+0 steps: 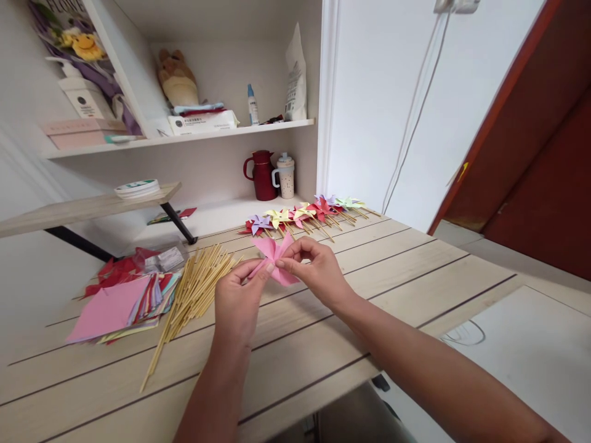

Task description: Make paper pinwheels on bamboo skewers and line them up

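A pink paper pinwheel (282, 275) is held up above the table between my two hands, its points folded in toward the middle. My left hand (241, 288) pinches it from the left, thumb near the centre. From the right, my right hand (314, 266) presses thumb and fingertips at the centre too. Whether a pin sits under the fingertips is hidden. Left of my hands lies a loose pile of thin wooden sticks (196, 289). Beside it is a stack of coloured paper squares (111, 307), pink on top. Several finished pinwheels on sticks (302, 215) lie in a row behind.
Behind the slatted wooden table (392, 258) a white shelf (194, 140) holds boxes and bottles. A dark red jug (261, 175) and a speckled cup (285, 176) stand below it. A small raised wooden shelf (87, 208) is at left, with clear plastic packets (166, 258) near its leg.
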`<state>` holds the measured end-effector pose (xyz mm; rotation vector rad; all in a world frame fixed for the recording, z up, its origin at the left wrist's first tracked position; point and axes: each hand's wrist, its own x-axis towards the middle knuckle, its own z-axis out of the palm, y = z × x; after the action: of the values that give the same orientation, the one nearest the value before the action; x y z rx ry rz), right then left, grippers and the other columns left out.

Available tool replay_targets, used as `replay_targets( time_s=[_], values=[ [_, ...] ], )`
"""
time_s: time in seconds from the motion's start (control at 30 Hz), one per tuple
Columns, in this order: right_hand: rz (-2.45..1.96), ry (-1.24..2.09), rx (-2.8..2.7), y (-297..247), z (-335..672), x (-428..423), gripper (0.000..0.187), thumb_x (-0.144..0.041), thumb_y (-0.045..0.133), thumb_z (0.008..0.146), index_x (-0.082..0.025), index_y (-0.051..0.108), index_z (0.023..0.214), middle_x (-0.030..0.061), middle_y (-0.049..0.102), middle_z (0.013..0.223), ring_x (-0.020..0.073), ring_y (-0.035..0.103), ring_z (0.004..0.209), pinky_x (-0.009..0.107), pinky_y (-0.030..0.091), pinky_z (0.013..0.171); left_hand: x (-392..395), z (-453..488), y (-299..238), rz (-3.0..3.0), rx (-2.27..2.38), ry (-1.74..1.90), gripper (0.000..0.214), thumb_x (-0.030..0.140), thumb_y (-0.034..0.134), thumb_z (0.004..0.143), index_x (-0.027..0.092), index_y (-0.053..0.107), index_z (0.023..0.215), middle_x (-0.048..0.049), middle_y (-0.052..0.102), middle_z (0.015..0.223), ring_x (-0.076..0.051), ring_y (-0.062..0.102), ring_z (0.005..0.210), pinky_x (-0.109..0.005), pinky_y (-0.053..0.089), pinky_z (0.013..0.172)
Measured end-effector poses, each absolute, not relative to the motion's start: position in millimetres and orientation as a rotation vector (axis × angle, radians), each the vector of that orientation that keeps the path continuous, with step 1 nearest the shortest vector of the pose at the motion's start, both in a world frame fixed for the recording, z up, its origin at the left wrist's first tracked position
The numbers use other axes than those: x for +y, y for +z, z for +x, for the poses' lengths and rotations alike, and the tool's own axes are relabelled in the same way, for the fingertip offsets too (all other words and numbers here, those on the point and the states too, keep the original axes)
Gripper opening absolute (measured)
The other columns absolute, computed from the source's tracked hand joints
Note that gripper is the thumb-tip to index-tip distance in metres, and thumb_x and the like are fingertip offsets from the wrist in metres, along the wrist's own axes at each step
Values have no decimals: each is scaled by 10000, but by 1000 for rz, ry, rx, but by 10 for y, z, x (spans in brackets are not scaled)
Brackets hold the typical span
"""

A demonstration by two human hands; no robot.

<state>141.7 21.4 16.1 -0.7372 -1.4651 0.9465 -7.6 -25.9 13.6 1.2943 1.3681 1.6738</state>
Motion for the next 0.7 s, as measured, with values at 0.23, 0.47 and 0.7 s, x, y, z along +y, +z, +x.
replay_targets(
  time_s=[0.23, 0.47, 0.7],
  values=[
    [-754, 881, -1498, 154, 1413, 204, 208, -327, 809, 752, -212, 651, 682, 11, 658, 730, 153, 559, 666, 306, 451, 639, -250, -96, 137, 1367, 1326, 1640, 240, 405, 790, 766, 214, 812, 911, -55, 773, 964, -212, 669, 947, -320, 483, 897],
    [-764, 871, -1507, 152, 1413, 208, 171, -274, 774, 758, -211, 639, 674, 10, 651, 729, 155, 562, 679, 308, 451, 651, -239, -69, 144, 1355, 1324, 1659, 241, 390, 819, 730, 204, 811, 884, -62, 751, 973, -219, 660, 957, -325, 484, 896],
    [-736, 857, -1519, 131, 1397, 206, 175, -273, 770, 767, -213, 636, 672, 5, 638, 727, 154, 549, 682, 305, 444, 650, -235, 5, 113, 1313, 1348, 1815, 152, 345, 820, 724, 204, 797, 775, -36, 716, 910, -197, 643, 922, -302, 484, 863]
  ],
)
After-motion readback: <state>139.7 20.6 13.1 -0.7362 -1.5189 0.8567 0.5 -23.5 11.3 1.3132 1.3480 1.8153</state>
